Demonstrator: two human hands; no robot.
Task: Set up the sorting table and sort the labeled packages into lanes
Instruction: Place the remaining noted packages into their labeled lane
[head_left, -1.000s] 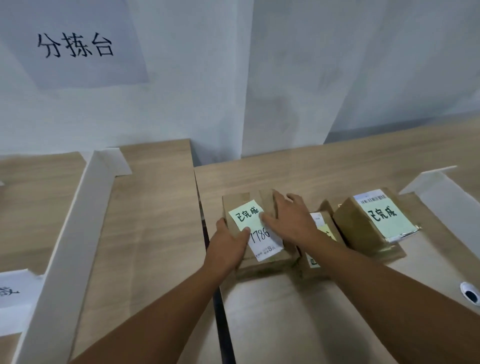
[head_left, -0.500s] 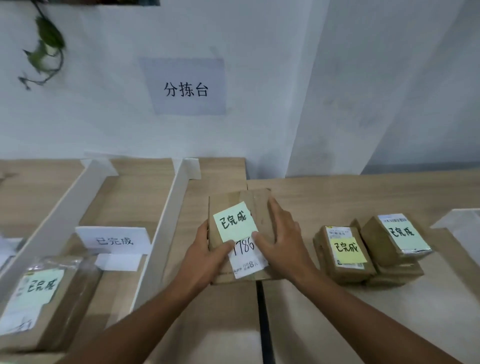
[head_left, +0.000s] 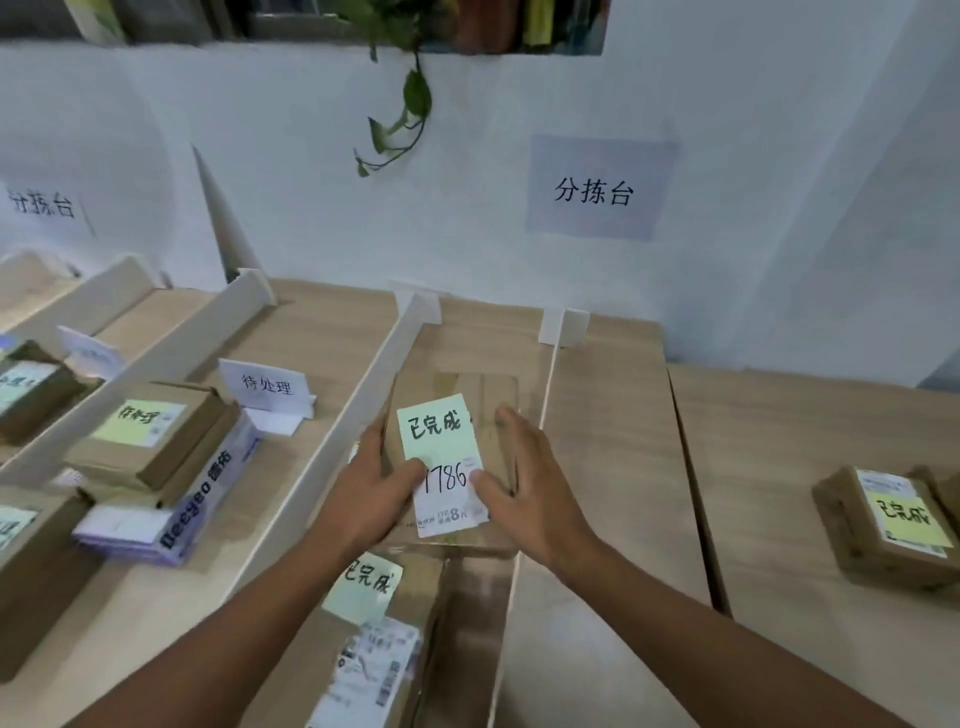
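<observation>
both hands grip one brown box (head_left: 457, 415) from its sides – the left hand (head_left: 371, 493) wrapped on the near left edge, the right hand (head_left: 530, 493) on the right, thumbs pressed on the white label, fingers closed around it. the box sits over the lane between two white dividers (head_left: 332, 457), just beyond another box (head_left: 374, 639) with the same green note, so it probably belongs there. two-handed hold likely keeps it square to the narrow lane. more boxes (head_left: 883, 525) wait on the table (head_left: 779, 467) to the right.
</observation>
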